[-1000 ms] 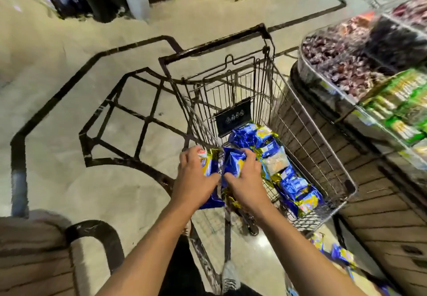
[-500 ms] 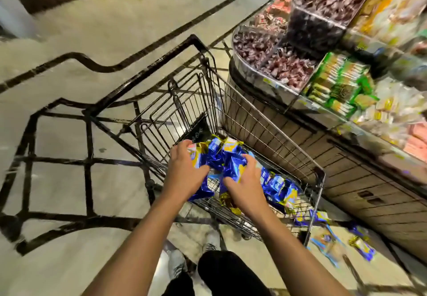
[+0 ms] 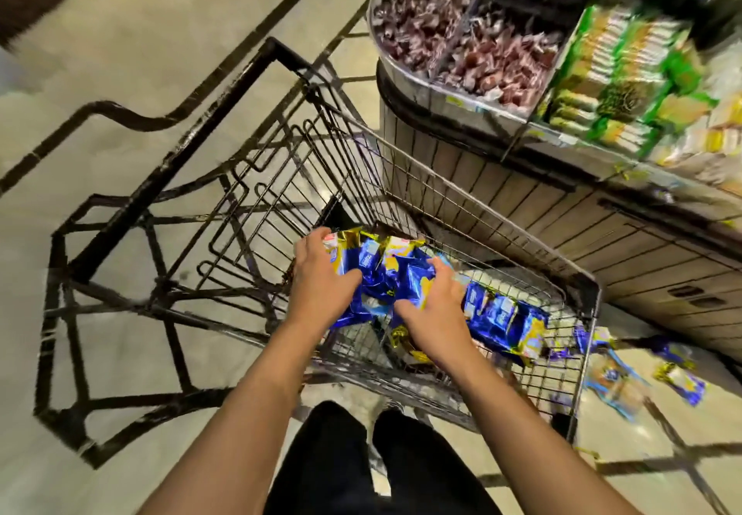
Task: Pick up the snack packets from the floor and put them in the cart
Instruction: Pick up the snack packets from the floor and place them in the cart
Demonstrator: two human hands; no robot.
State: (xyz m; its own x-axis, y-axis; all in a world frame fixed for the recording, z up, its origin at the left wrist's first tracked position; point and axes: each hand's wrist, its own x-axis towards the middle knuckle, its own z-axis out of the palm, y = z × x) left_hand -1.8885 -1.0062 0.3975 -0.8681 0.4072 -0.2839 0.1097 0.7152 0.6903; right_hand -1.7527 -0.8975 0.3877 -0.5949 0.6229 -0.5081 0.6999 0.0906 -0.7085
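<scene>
Floor (image 3: pixel 120 52): pale glossy stone with dark inlaid lines, spread under the cart.
Cart (image 3: pixel 401 169): dark wire basket, thin rods in a grid, thick black handle bar at the far left corner; parked just beside the wooden stand.
Left hand (image 3: pixel 321 277): fingers curled over the left end of a bundle of snack packets, thumb pressed on the foil; held inside the basket near its left wall.
Held packets (image 3: pixel 381 269): crinkled blue and gold foil, several bunched together, pinched between both hands above the basket floor.
Right hand (image 3: pixel 435 309): fingers wrapped round the right end of the same bundle, thumb on top.
Packets in cart (image 3: pixel 502 317): row of shiny blue foil pouches with gold edges, lying along the basket floor towards its right corner.
Packets on floor (image 3: pixel 678 382): a few more blue and gold pouches beyond the cart's right wall; blurred, count unclear.
Stand (image 3: pixel 522 209): slatted wood sides, rounded end.
Bins on stand (image 3: pixel 461 52): clear-walled trays, heaped with small dark red wrapped sweets.
Green packs (image 3: pixel 626 72): flat, stacked in rows at the stand's right edge.
</scene>
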